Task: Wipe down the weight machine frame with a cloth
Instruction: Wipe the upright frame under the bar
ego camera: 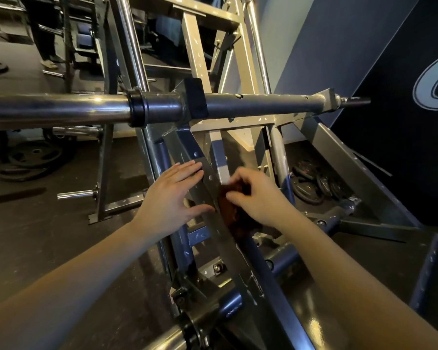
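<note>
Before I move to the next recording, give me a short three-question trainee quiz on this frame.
1. True or false: the left hand holds the cloth.
2. Which colour is the cloth: A white, B reddish-brown, C blue?
3. Fill in: the weight plates beyond the right hand lie on the ____.

Key
1. False. The left hand lies with straight fingers against the slanted frame beam; the right hand grips the cloth on that beam.
2. B.
3. Floor, inside the machine's base, right of the beam.
</note>
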Motion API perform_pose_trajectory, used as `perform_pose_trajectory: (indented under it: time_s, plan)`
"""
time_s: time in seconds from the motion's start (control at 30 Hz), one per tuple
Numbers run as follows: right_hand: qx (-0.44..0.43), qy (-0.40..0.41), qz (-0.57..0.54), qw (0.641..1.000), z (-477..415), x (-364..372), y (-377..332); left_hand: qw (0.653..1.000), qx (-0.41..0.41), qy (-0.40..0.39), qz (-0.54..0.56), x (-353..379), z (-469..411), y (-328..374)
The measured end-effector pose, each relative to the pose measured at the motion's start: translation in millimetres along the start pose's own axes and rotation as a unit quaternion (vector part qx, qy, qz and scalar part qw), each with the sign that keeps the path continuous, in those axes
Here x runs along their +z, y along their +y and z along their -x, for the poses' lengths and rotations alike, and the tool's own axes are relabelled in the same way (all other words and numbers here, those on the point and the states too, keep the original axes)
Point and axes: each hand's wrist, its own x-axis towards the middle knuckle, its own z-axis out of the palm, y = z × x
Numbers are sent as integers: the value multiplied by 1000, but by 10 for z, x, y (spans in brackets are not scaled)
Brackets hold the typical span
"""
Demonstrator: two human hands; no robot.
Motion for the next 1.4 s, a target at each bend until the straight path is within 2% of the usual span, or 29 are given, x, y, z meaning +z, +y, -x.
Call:
perform_pose_trajectory:
  time_s: [0.1, 0.17, 0.23, 0.33, 0.4, 0.47, 0.53, 0.63, 0.7, 0.73, 0.8, 0.9, 0.97, 1.03, 1.1, 1.17, 1.27, 1.33, 1.4]
  plan:
    - [24, -161, 54, 985, 499, -259, 145, 1000, -7, 8, 6, 37, 6, -6]
    - [49, -224, 97, 968, 661, -363, 176, 1000, -7, 10, 11, 60, 2, -9]
    - [39, -200, 108, 973, 557, -340, 121, 1000, -3, 18, 14, 67, 1, -18]
    - [-2, -68, 49, 996, 94, -99, -12, 999, 9, 31, 18, 58, 7, -15]
    - [-14, 21, 28, 999, -215, 67, -112, 999, 16, 33, 12, 51, 6, -8]
    - [-12, 62, 18, 998, -330, 135, -148, 999, 17, 31, 4, 43, 4, -12]
    - [-14, 36, 19, 999, -183, 78, -81, 1000, 14, 28, 4, 39, 2, -21]
    - [-2, -112, 46, 993, 320, -152, 88, 999, 11, 28, 12, 62, 8, -27]
    - [28, -218, 77, 973, 581, -302, 133, 999, 10, 28, 11, 87, 1, -37]
    - [38, -243, 95, 965, 618, -343, 121, 1000, 10, 27, 10, 96, -1, -43]
    - [28, -215, 123, 968, 489, -331, 53, 999, 13, 28, 11, 101, -1, -57]
    - [-11, -66, 78, 995, -16, -111, -91, 999, 28, 36, 13, 91, 8, -59]
    - [-13, 34, 38, 999, -343, 45, -180, 999, 28, 38, 7, 80, 9, -35]
    - [-9, 76, 18, 997, -474, 120, -201, 999, 23, 37, 4, 73, 9, -24]
    - [-21, 39, 34, 998, -341, 83, -144, 999, 30, 38, 6, 72, 13, -39]
    - [-26, -59, 61, 996, -14, -64, -55, 998, 35, 42, 9, 77, 21, -71]
    - [1, -216, 116, 970, 436, -334, 27, 999, 31, 32, 8, 96, 22, -75]
    - [10, -223, 145, 964, 416, -368, 4, 999, 29, 28, 5, 93, 13, -85]
    - [-7, -154, 148, 977, 144, -266, -63, 999, 35, 26, 12, 82, 10, -115]
